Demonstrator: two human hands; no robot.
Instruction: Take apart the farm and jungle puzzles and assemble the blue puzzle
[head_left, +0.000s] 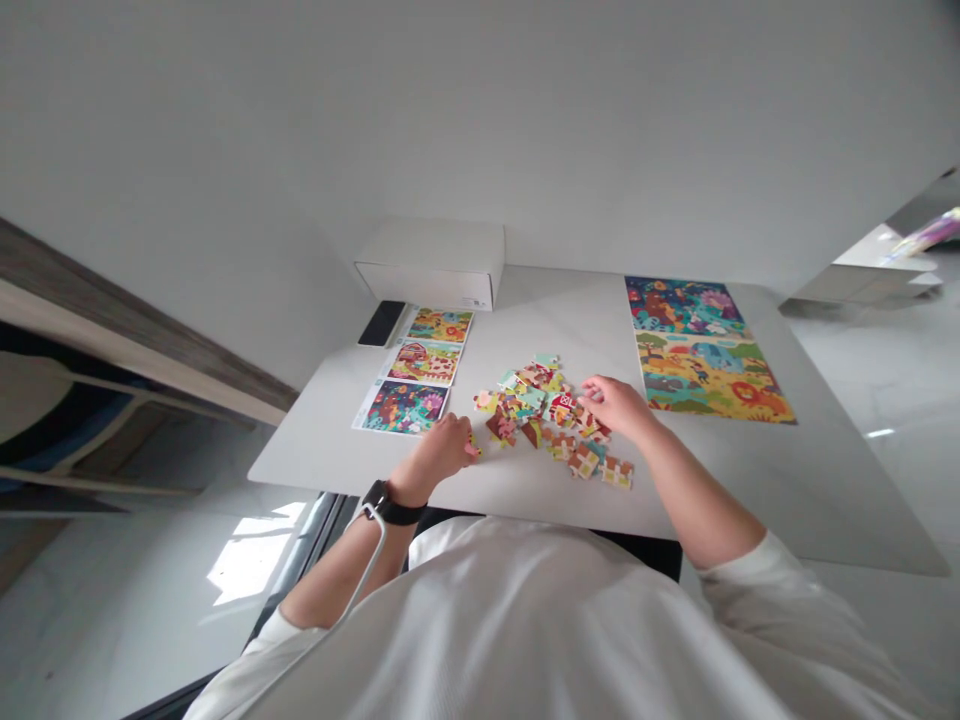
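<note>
A loose pile of jigsaw puzzle pieces (531, 398) lies in the middle of the white table, in pink, brown, yellow and mint green. My left hand (445, 446) is closed at the left of the pile, its fingers pinching a small yellow and pink puzzle piece (472, 449). At the pile's right side, my right hand (613, 404) has its fingers slightly apart, beside a red barn piece (561, 403). Whether its fingertips touch a piece is hard to make out. Several brown and cream pieces (617, 472) lie at the pile's near right edge.
A picture sheet (405, 406) with three printed scenes lies at the left, beside a black phone (381, 323). Behind them stands a white box (427, 283) against the wall. Two assembled puzzles, a dark one (686, 306) and a yellow animal one (712, 375), lie at the right.
</note>
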